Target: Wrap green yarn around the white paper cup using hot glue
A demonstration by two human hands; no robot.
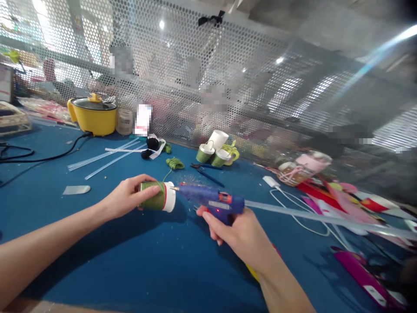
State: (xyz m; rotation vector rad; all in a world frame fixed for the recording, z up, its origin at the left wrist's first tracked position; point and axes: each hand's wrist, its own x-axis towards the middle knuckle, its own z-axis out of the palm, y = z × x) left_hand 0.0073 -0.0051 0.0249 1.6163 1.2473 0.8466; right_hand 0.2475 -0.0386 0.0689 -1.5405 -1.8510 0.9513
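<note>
My left hand [132,196] is wrapped round a paper cup [170,198] lying on its side, its white end facing right. Green yarn [153,198] is wound around most of the cup, with a red line near the white part. A strand leads from it up to a small bundle of green yarn [175,163] on the table. In my right hand [236,228] is a blue hot glue gun [211,200] with a red light on. Its nozzle points left, at or very near the cup's white band; I cannot tell whether they touch. A long clear glue stick [286,209] extends from its back.
Behind the glue gun lie blue-handled pliers [208,171] and several cups with green yarn [205,153]. Glue sticks [109,156] and a yellow electric pot [94,115] are at the left. Coloured felt pieces [342,200] and a white cable [299,217] are at the right. A perforated metal screen [182,78] stands behind.
</note>
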